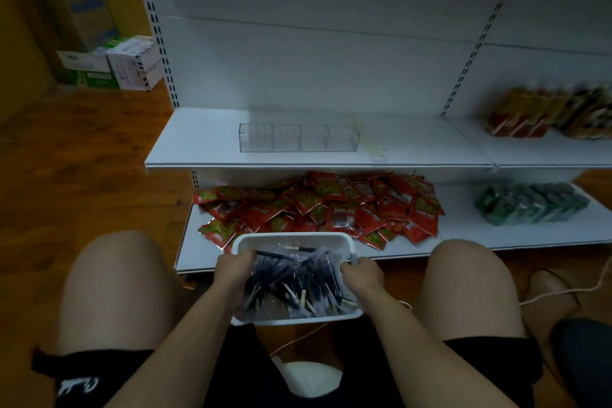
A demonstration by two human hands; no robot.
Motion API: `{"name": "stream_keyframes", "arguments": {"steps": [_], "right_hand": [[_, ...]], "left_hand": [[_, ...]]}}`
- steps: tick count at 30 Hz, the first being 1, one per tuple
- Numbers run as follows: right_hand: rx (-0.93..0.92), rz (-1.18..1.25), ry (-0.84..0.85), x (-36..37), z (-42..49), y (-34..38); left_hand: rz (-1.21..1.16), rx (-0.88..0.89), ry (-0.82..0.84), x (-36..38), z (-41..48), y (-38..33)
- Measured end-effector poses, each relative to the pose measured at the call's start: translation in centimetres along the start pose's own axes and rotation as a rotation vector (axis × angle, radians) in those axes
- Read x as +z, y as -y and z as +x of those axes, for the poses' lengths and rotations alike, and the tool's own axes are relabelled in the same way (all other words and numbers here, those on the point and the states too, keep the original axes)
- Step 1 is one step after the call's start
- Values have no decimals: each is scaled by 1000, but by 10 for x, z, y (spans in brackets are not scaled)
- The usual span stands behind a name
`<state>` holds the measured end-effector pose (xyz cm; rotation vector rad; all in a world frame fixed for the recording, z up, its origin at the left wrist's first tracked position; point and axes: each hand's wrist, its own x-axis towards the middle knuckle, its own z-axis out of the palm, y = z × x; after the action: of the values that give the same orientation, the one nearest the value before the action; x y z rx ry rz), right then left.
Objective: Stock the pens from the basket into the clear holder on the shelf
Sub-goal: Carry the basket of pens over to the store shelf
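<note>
A white basket [291, 239] sits low between my knees, filled with several dark pens [298, 281] in clear wrappers. My left hand [233, 270] curls over the basket's left side, fingers down among the pens. My right hand [362, 275] grips the basket's right rim. A clear holder [298, 137] with several compartments stands empty on the white middle shelf [205, 149], above and beyond the basket.
Red snack packets [331, 205] are piled on the lower shelf just behind the basket. Green packs [530, 204] lie to the right, orange and dark packets [543, 114] on the upper right. Cardboard boxes [112, 66] stand at the far left. A cable [563, 291] crosses the wooden floor.
</note>
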<state>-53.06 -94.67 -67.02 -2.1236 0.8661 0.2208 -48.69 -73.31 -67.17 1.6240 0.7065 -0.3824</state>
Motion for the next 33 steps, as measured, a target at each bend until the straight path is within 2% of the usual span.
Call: {"name": "stream_keyframes", "arguments": {"steps": [7,11,22,28,33], "right_hand": [[69,23,45,18,29,-5],[110,12,64,26,45,-10],[302,43,210,63,104,-32],[393,38,289,87,138,-47],[400,16,366,107,168,-54]], "left_hand": [[103,-5,-107,24,36,0],[177,-46,-108,29,56,13],[93,-235,-56,37,93,43],[76,-323,-89,45,135,75],[51,-408,-125,50,169,92]]}}
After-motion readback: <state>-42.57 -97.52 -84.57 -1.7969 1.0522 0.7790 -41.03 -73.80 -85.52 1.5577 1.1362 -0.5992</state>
